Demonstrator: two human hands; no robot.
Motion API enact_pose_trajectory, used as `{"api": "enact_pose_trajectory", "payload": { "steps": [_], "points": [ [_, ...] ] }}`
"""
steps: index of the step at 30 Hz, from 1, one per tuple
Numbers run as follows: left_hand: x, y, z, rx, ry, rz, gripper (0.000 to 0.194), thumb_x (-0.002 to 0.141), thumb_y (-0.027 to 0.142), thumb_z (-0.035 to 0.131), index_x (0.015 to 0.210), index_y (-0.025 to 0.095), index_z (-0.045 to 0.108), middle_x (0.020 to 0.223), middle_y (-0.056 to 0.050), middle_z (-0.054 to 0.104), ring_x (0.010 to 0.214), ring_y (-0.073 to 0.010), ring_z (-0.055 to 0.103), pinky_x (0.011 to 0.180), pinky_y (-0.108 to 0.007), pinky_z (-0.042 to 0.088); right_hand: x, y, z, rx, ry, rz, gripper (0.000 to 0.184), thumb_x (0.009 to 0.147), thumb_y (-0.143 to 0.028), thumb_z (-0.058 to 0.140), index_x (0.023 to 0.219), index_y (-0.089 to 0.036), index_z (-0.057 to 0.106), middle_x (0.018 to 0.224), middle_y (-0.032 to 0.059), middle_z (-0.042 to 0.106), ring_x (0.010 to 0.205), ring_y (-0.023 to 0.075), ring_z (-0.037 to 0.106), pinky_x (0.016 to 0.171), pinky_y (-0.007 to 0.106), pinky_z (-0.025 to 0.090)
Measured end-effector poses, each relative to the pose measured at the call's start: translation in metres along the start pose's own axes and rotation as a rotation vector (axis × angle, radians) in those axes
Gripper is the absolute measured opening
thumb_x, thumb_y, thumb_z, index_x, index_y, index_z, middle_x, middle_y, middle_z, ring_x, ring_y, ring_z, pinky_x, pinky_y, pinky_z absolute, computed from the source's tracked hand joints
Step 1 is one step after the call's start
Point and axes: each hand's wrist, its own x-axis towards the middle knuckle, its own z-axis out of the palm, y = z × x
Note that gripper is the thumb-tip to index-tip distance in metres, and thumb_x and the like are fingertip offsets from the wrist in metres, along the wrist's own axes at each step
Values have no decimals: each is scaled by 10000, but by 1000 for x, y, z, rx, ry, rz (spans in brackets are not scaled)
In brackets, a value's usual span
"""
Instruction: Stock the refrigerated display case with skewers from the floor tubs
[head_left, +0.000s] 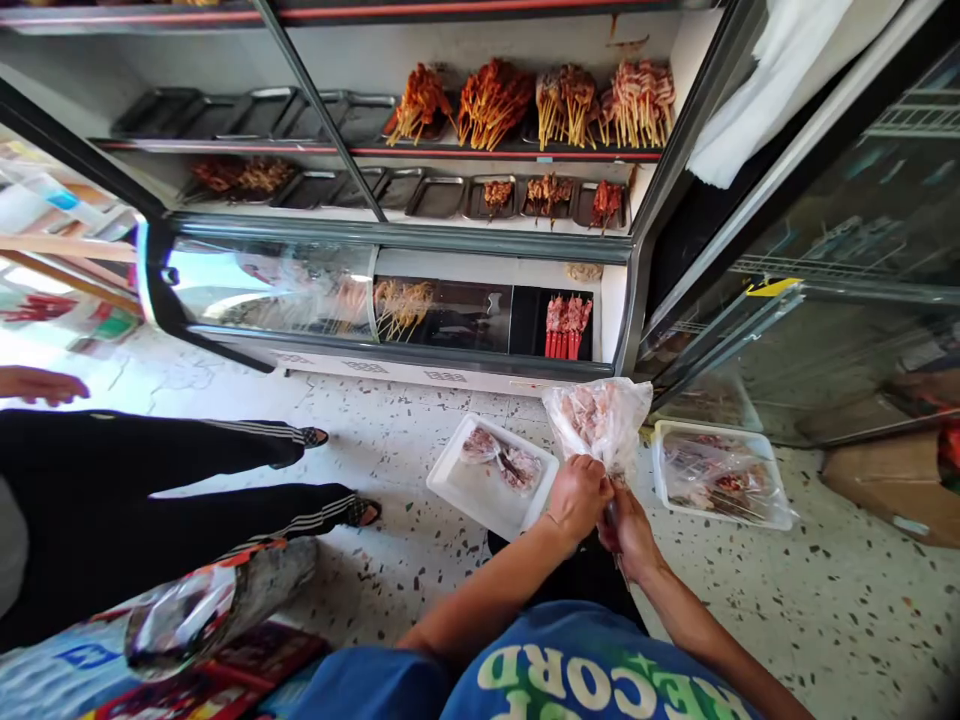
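A clear plastic bag of meat skewers [596, 415] is held up in front of me, with pale pink meat showing through the film. My left hand [579, 497] is closed around the gathered lower part of the bag. Just beside it, my right hand [628, 530] grips the same bundle lower down, where thin sticks poke out; its fingertips are partly hidden. On the floor to the left is a white tray [457, 490] with two bunches of bagged meat [499, 460] in it. At the right, another white tray [720, 515] holds bagged skewers [724, 478].
A glass display fridge [405, 235] stands ahead, with skewers [495, 105] and metal trays [436, 197] on its shelves. Another person's legs [187, 480] and hand [45, 385] are at left. A cardboard box [892, 490] sits far right by a second fridge [840, 330].
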Motion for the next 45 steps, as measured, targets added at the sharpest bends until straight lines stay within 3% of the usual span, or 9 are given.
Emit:
{"api": "enact_pose_trajectory", "payload": {
  "steps": [5,10,18,25,31,35,40,42,45],
  "points": [
    [19,-1,-23,-222,171,341,104,732,85,547,748,188,560,715,-32,631,723,-167,600,714,-276,519,3,-55,-33,69,-150,62,506,725,-681,633,789,-219,435,486,-88,460,320,20,227,335,144,94],
    [40,26,-44,-134,366,118,205,714,72,538,866,193,604,782,-42,648,770,-180,624,723,-293,530,-3,-105,-44,-12,-318,-14,567,676,-717,663,830,-228,419,533,-96,494,339,10,232,347,136,105],
    [72,76,-82,-259,531,222,195,772,30,536,781,196,637,719,-8,629,681,-125,593,641,-225,496,-5,-149,-41,-19,-338,-153,607,628,-724,688,850,-244,390,505,-120,480,328,13,248,346,135,123],
    [75,95,-82,-126,451,35,131,773,151,666,887,184,611,772,-8,618,624,-136,552,643,-269,501,-17,-143,-40,-39,-345,-222,593,638,-717,674,855,-251,379,490,-136,455,313,16,266,342,137,128],
    [65,72,-80,79,384,-34,178,791,45,521,775,215,572,760,-33,632,717,-182,612,674,-285,497,-26,-138,-29,-30,-375,-190,593,632,-688,701,859,-257,361,498,-139,455,317,17,266,354,135,107],
    [54,53,-90,78,513,-158,214,704,24,512,784,209,582,735,-23,629,651,-170,598,624,-274,468,-33,-136,-22,-21,-375,-211,619,611,-699,718,847,-256,355,518,-131,469,333,16,264,349,131,109],
    [44,59,-109,-103,672,-93,161,698,75,484,668,210,565,619,6,585,571,-138,550,580,-243,436,-36,-132,-12,27,-414,-189,618,624,-687,736,834,-249,354,531,-121,476,344,11,261,355,129,107],
    [35,65,-121,-286,551,15,176,695,84,469,670,199,599,755,-41,666,663,-147,600,626,-248,464,-34,-134,-11,45,-424,-205,637,606,-695,746,827,-246,353,531,-123,471,346,3,239,354,128,101],
    [14,53,-147,-517,14,112,211,673,103,471,634,186,661,886,-72,717,719,-156,625,675,-257,490,-31,-141,-19,27,-457,-245,644,604,-698,751,812,-240,350,538,-126,456,354,-7,211,354,125,92]
  ]
}}
